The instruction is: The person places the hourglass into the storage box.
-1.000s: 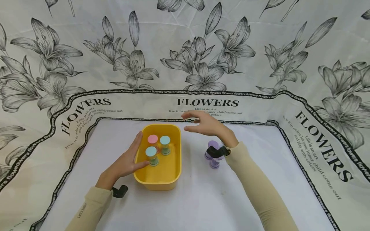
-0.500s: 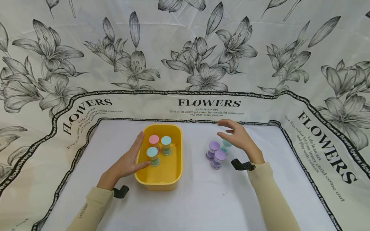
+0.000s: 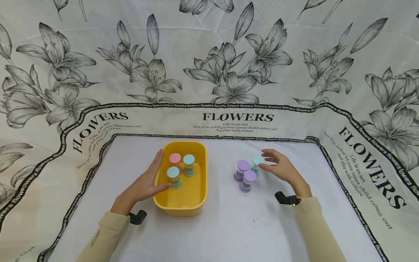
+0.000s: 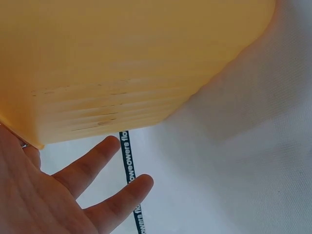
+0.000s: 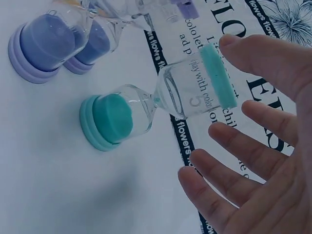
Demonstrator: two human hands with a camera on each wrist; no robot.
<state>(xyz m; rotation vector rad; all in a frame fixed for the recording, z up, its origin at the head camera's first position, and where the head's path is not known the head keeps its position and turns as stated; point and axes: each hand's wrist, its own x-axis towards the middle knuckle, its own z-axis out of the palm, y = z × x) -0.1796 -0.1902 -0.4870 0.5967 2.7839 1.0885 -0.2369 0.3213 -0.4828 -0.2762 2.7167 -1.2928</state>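
My left hand (image 3: 144,185) grips the left rim of a yellow plastic tub (image 3: 196,210), its thumb over the edge; two straight fingers (image 4: 122,197) show apart from the tub's wall in the left wrist view. Inside stand a pink-capped hourglass (image 3: 175,158) and two light-blue-capped hourglasses (image 3: 189,160). At right, my right hand (image 3: 283,168) is spread around the top of a teal hourglass (image 5: 113,119). Its thumb (image 5: 243,46) lies close to the teal cap, the fingers a little apart from it; contact is hard to tell. The hourglass stands upright on the table.
Two purple hourglasses (image 3: 250,176) stand close beside the teal one, on the tub side. White cloth (image 3: 226,225) covers the table, and a flower-printed curtain (image 3: 235,91) rises behind its back edge. A dark camera mount (image 3: 285,198) sits on the right wrist.
My right hand has moved right and down from beside the tub to the teal hourglass, whose cap now shows. My left hand and the tub stay in place.
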